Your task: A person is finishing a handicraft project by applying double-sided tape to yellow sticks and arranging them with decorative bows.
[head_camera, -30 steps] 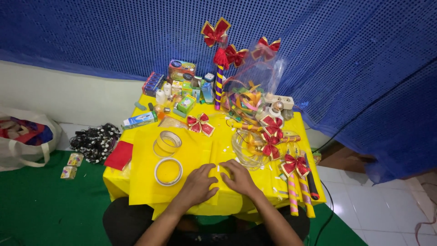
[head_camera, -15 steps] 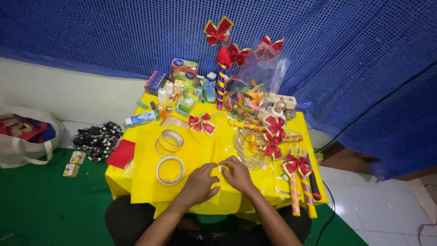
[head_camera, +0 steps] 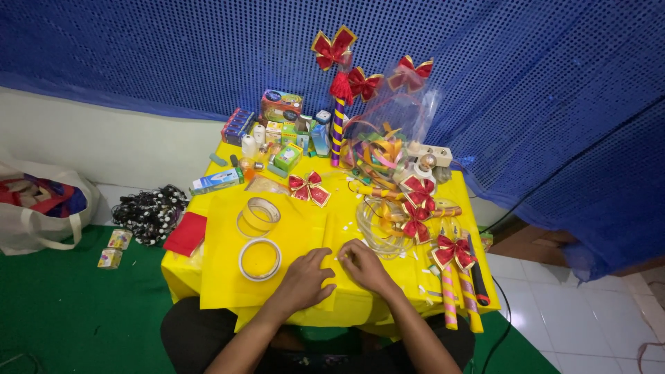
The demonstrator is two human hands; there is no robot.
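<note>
Right now both hands rest on a yellow sheet (head_camera: 277, 228) spread over the small table (head_camera: 454, 190). The left hand (head_camera: 305, 280) lies flat, fingers together, pressing the sheet down near its front edge. The right hand (head_camera: 364, 265) sits just beside it with its fingertips bunched at a fold line; whether they pinch the paper or only press it, I cannot tell. Two tape rolls lie on the sheet to the left: a white-rimmed one (head_camera: 260, 259) near the left hand and a clear one (head_camera: 260, 213) behind it. A loose red bow (head_camera: 309, 188) sits further back, and bow-topped sticks (head_camera: 457, 277) lie along the right edge, close to the right forearm. Small white scraps (head_camera: 422, 291) dot the surface. The sheet overhangs the front edge, so uneven pressure would likely skew the crease or let the paper slide toward the lap. A sweep of the right elbow could well knock the sticks off, and the near roll may catch under the paper.
</note>
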